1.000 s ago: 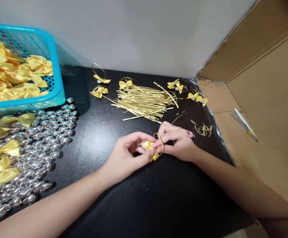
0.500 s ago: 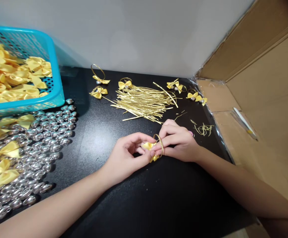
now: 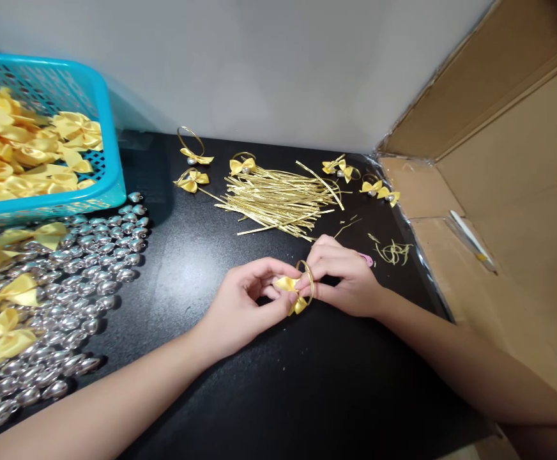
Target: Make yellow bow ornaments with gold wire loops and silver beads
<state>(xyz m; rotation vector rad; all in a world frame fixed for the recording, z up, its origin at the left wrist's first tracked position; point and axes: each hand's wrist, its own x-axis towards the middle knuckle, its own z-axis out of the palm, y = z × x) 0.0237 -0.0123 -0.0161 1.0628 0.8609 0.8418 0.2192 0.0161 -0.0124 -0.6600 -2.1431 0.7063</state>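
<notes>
Both of my hands meet over the middle of the black table (image 3: pixel 269 396). My left hand (image 3: pixel 244 303) pinches a small yellow satin bow (image 3: pixel 292 291) between thumb and fingers. My right hand (image 3: pixel 348 278) is closed on the thin gold wire loop (image 3: pixel 308 276) that is tied to the same bow. The loop stands up between the two hands. Just behind them lies a loose pile of gold wire ties (image 3: pixel 278 198).
A blue basket (image 3: pixel 101 160) full of yellow bows sits at the back left. Silver heart beads (image 3: pixel 68 300) with a few bows cover the left. Finished bow rings (image 3: pixel 195 156) and more bow rings (image 3: pixel 379 185) lie at the back. An open cardboard box (image 3: pixel 499 191) flanks the right.
The hands have stayed in place. My right fingers have shifted slightly on the gold loop, and the bow has turned a little between the hands.
</notes>
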